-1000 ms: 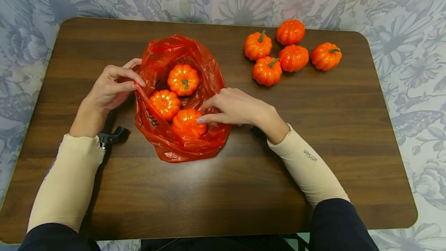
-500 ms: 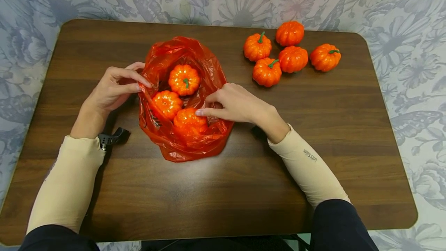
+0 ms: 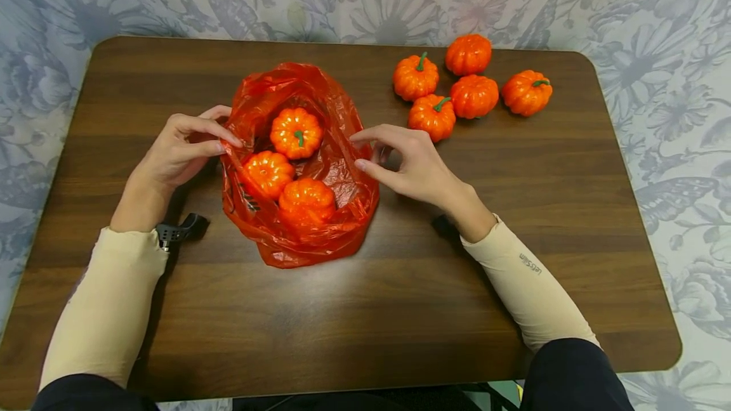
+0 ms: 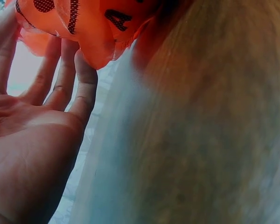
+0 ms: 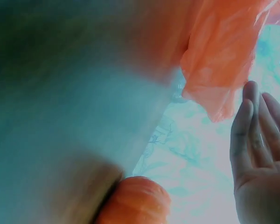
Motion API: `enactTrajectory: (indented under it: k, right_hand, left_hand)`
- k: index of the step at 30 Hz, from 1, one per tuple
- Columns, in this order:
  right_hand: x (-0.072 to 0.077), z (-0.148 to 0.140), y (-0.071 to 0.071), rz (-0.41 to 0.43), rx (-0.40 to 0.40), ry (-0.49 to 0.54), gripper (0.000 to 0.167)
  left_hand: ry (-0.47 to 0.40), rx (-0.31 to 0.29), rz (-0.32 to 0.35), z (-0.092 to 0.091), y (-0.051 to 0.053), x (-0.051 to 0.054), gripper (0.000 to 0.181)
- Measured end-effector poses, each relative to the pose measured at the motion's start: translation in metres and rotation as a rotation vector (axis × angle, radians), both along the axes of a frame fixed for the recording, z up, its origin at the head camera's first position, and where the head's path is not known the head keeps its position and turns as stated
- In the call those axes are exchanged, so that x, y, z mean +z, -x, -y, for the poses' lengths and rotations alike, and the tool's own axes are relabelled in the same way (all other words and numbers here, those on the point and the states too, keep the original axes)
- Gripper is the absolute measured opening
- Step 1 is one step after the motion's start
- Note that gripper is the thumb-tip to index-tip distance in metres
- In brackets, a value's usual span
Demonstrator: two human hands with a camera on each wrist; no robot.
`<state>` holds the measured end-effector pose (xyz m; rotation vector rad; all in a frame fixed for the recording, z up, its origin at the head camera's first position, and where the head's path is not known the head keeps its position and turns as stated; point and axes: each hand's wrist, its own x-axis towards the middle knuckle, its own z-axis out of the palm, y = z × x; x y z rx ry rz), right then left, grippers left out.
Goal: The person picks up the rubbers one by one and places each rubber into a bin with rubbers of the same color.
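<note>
A thin red plastic bag (image 3: 257,94) stands on the table with its mouth spread open. Inside it lie 3 small glossy orange toy pumpkins: one with a green stem (image 3: 297,134) at the back, one pumpkin (image 3: 270,174) at the left and one (image 3: 307,202) in front. My left hand (image 3: 177,152) pinches the bag's left rim between thumb and fingers. In the left wrist view dark print shows on the bag (image 4: 93,28). My right hand (image 3: 419,167) is just off the bag's right side, fingers relaxed and slightly bent, holding nothing.
Several more orange pumpkins (image 3: 474,96) are grouped at the back right of the brown wooden table (image 3: 400,309), one pumpkin (image 3: 526,92) a little apart on the right. Beyond the table's back edge is a floral-patterned surface (image 3: 394,8).
My right hand has let go of the front pumpkin, leaving it in the bag, and has drawn back right, out of the mouth. My left hand keeps its pinch on the rim.
</note>
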<state>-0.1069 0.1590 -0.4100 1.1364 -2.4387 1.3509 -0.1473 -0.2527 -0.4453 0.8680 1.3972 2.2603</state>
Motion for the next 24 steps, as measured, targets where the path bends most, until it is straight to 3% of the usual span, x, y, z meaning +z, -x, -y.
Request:
enactTrajectory:
  k: [4,9,14,19,22,24]
  right_hand:
    - [0.004,-0.005,0.003,-0.037,-0.042,0.066,0.031]
    - [0.008,-0.018,0.008,-0.088,-0.14,0.054,0.035]
    - [0.018,-0.042,0.015,-0.114,-0.314,0.044,0.037]
    - [0.043,-0.067,0.017,-0.11,-0.516,0.071,0.033]
    - [0.053,-0.086,0.016,-0.095,-0.579,0.077,0.033]
    - [0.051,-0.102,0.018,-0.093,-0.614,0.058,0.034]
  left_hand:
    - [-0.007,0.001,-0.006,0.0,0.001,0.001,0.015]
    - [-0.003,-0.008,-0.015,-0.001,0.0,0.0,0.016]
    - [-0.005,-0.012,-0.02,-0.001,-0.001,-0.002,0.016]
    - [0.0,0.0,-0.016,-0.002,-0.001,-0.001,0.016]
    - [0.005,0.004,-0.009,-0.002,-0.002,0.0,0.015]
    - [0.007,0.006,-0.011,-0.002,-0.002,0.001,0.014]
